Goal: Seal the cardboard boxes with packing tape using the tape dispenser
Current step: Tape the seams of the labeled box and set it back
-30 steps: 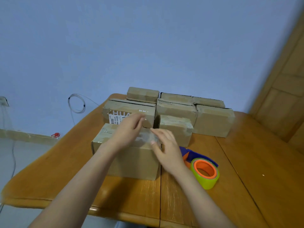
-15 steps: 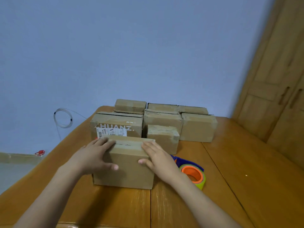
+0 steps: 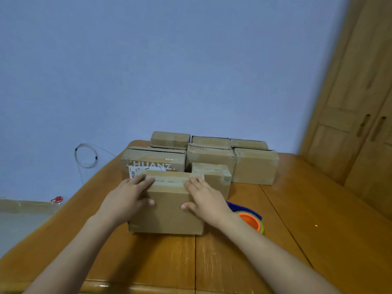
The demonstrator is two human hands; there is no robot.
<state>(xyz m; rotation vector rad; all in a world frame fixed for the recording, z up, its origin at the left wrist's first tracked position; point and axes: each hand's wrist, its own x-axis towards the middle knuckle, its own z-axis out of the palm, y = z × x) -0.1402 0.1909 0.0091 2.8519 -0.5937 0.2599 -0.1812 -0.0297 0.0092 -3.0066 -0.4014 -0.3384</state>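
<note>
- The front box (image 3: pixel 167 209) sits near the table's (image 3: pixel 318 219) front edge, its plain side facing the person; a strip of clear tape (image 3: pixel 169 181) runs along its top, across the seam
- The left hand (image 3: pixel 127 198) lies on the box's left top corner, fingers fairly straight and spread over the top, thumb down on the front face; it clasps the corner without curling right round it
- The right hand (image 3: pixel 204 198) mirrors it on the right corner, fingers flat on the top, thumb pressed to the front face; neither hand holds the tape tool
- The tape dispenser (image 3: pixel 250 217) rests on the table just beside the box's right side, partly hidden by the right wrist; blue body, orange core, yellowish roll
- The step in hand looks like pressing the tape down, or steadying the box to shift it; I cannot tell which
- To do it well, I would rub the fingertips outward along the strip so no bubble stays; then press the tape ends over the edges
- Keep the thumbs braced on the front so the box does not slide toward the stacked boxes (image 3: pixel 212 153) behind; the lettered box (image 3: pixel 154 161) stands very close
- Several of those look unsealed at the flaps, so more work probably remains
</note>
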